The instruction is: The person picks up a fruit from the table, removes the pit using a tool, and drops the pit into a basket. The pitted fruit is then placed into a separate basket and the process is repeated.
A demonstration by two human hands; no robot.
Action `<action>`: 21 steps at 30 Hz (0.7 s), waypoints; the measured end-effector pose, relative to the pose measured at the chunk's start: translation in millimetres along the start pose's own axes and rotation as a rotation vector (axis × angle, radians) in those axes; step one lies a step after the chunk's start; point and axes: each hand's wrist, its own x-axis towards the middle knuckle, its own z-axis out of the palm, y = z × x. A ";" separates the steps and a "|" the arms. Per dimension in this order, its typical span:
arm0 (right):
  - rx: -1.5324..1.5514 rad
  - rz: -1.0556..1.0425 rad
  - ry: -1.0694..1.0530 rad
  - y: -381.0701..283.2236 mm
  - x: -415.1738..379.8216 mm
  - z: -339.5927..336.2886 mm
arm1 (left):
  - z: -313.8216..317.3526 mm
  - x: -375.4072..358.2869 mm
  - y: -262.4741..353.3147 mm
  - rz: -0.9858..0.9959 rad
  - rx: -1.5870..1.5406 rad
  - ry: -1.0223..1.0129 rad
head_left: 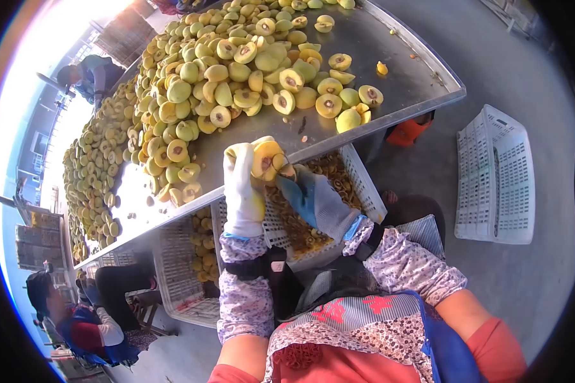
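Observation:
My left hand point(241, 188), in a white glove stained yellow, is closed around a yellow peach half point(266, 159), its cut face turned toward my other hand. My right hand point(316, 199), in a grey and blue glove, grips a small curved metal tool point(286, 171) whose end touches the cut face. Most of that tool is hidden by the fingers and the fruit. Just beyond both hands is the metal table point(402, 70), heaped with halved peaches point(236, 70), several with brown pit centres showing. Under my hands stands a white crate point(364, 185) holding yellow-brown scraps point(329, 172).
Left of my knees, another crate point(179, 281) holds peach halves point(204, 249) beneath the table edge. A tall white basket point(495, 179) stands on the floor at right. One person point(96, 319) sits at lower left; another point(92, 76) is at the table's far side.

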 end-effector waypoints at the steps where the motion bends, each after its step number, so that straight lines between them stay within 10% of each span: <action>1: -0.016 0.040 -0.044 3.8 0.0 1.2 | 1.2 -1.3 -3.0 -0.003 -0.002 0.002; 3: -0.035 0.079 -0.088 5.3 1.6 0.8 | 4.4 1.3 -3.3 -0.487 -0.796 0.078; 11: 0.070 0.101 -0.132 -9.0 0.7 3.0 | 7.8 -6.2 -8.4 -0.244 -0.443 0.034; 21: 0.005 0.280 -0.316 -6.5 -2.5 8.5 | 10.9 -10.1 10.5 -0.622 -0.755 0.055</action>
